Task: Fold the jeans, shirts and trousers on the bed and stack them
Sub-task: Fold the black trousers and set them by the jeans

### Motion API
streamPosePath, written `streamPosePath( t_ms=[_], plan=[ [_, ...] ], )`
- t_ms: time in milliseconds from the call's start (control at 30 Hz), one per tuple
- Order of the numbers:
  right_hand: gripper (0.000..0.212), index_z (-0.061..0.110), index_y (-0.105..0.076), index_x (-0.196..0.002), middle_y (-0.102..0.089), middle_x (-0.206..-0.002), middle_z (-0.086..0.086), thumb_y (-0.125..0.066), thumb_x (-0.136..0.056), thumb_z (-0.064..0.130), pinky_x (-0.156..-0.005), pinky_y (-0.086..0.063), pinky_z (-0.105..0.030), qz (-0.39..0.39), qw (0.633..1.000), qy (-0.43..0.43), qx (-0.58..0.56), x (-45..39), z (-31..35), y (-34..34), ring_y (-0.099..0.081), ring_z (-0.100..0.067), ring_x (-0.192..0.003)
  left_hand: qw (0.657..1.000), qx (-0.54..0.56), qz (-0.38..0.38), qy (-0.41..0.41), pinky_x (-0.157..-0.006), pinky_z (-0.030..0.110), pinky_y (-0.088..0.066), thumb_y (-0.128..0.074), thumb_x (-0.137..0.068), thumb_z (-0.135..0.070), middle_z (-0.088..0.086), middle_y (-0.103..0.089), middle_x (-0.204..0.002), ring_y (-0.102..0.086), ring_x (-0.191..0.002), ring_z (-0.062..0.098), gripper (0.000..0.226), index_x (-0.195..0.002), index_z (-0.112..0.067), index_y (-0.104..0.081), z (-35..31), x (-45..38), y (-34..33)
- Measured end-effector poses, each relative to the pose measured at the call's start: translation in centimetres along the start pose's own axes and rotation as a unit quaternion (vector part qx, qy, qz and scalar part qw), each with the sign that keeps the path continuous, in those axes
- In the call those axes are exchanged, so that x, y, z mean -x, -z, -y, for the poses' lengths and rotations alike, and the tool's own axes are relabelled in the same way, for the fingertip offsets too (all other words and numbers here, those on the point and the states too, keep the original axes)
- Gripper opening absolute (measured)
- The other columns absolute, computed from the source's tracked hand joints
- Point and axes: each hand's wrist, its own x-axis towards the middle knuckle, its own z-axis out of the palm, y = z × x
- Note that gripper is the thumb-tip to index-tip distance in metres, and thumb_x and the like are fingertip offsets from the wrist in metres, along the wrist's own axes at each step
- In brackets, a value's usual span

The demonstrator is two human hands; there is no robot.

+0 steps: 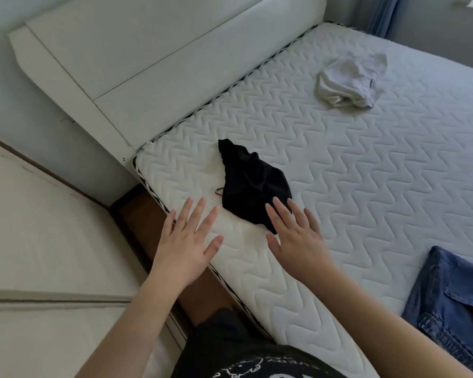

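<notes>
A crumpled black garment (250, 184) lies near the left edge of the quilted white mattress (352, 173). My left hand (187, 241) is spread flat with straight fingers just left of it, over the mattress edge. My right hand (295, 236) is also spread, its fingertips over the garment's near corner; whether they touch it I cannot tell. A bunched white garment (351, 81) sits far back on the mattress. Blue jeans (453, 304) lie at the lower right, partly cut off by the frame.
A white padded headboard (148, 58) runs along the back left. Between the bed and pale floor (38, 241) is a dark wooden bed frame strip (137, 214). Blue curtain (382, 15) hangs at the top right.
</notes>
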Motion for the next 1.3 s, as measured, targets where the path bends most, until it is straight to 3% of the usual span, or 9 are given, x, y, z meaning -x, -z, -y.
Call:
streamPosePath(
  t_ms=[233,433,600,733,1000,1133,1300],
  plan=[
    [0.062,0.026,-0.011,-0.158,-0.009,-0.165,0.005,-0.022,-0.101,0.048,-0.122,0.0,-0.043,0.011,0.999,-0.029,0.014,-9.5,2.5,-2.5,-0.003,-0.021,-0.152,0.999,0.046,0.013,-0.007,-0.12,0.04,0.011,0.005,-0.092,-0.067,-0.007,0.012,-0.164,0.023,-0.147,0.012,0.068,-0.154,-0.039,0.007,7.3,-8.9,-2.9],
    [0.06,0.027,-0.008,-0.157,-0.004,-0.165,0.007,-0.023,-0.103,0.047,-0.122,0.001,-0.04,0.033,0.996,-0.085,-0.019,-19.6,6.4,-4.5,0.0,-0.018,-0.152,0.995,0.071,0.038,-0.062,-0.121,0.04,0.008,-0.001,-0.094,-0.064,-0.007,0.009,-0.164,0.02,-0.148,0.013,0.066,-0.154,-0.038,0.007,14.3,-18.0,-5.6],
    [0.062,0.027,-0.007,-0.157,-0.004,-0.165,0.007,-0.021,-0.101,0.047,-0.122,0.0,-0.04,0.02,0.986,-0.162,-0.044,-27.6,5.0,-7.1,0.0,-0.017,-0.152,0.99,0.08,0.063,-0.101,-0.119,0.038,0.009,-0.006,-0.096,-0.062,-0.004,-0.001,-0.165,0.011,-0.15,0.014,0.066,-0.156,-0.035,-0.002,18.3,-24.6,-9.5],
    [0.062,0.026,-0.007,-0.157,-0.004,-0.165,0.007,-0.027,-0.101,0.043,-0.122,-0.001,-0.041,0.062,0.98,-0.185,-0.043,-30.2,3.9,-10.1,0.0,-0.018,-0.152,0.982,0.089,0.085,-0.142,-0.119,0.039,0.008,-0.004,-0.094,-0.061,-0.003,-0.002,-0.165,0.01,-0.15,0.016,0.068,-0.156,-0.033,-0.002,17.6,-29.2,-12.8],
    [0.068,0.022,-0.007,-0.157,-0.003,-0.165,0.005,-0.035,-0.1,0.044,-0.121,-0.001,-0.04,0.1,0.974,-0.202,-0.033,-31.4,0.4,-17.9,-0.001,-0.017,-0.152,0.974,0.126,0.066,-0.179,-0.119,0.042,-0.02,-0.034,-0.096,-0.055,0.007,-0.031,-0.157,-0.022,-0.147,0.026,0.066,-0.153,-0.024,-0.028,12.1,-33.9,-22.0],
    [0.076,0.023,-0.003,-0.157,0.001,-0.166,0.004,-0.043,-0.097,0.046,-0.122,0.0,-0.043,0.124,0.963,-0.236,-0.032,-31.5,-2.9,-22.5,0.005,-0.019,-0.152,0.971,0.113,0.128,-0.164,-0.117,0.042,-0.023,-0.043,-0.094,-0.057,0.006,-0.024,-0.16,-0.022,-0.146,0.027,0.074,-0.155,-0.024,-0.018,9.3,-34.8,-28.0],
    [0.087,0.023,0.005,-0.157,0.007,-0.165,0.004,-0.052,-0.094,0.045,-0.122,-0.001,-0.045,0.138,0.911,-0.378,-0.093,-29.7,-8.2,-26.9,0.007,-0.021,-0.152,0.952,0.087,0.248,-0.157,-0.116,0.05,-0.026,-0.058,-0.088,-0.059,0.003,-0.002,-0.163,-0.012,-0.148,0.031,0.093,-0.154,-0.035,0.004,6.0,-35.6,-33.8]
  ],
)
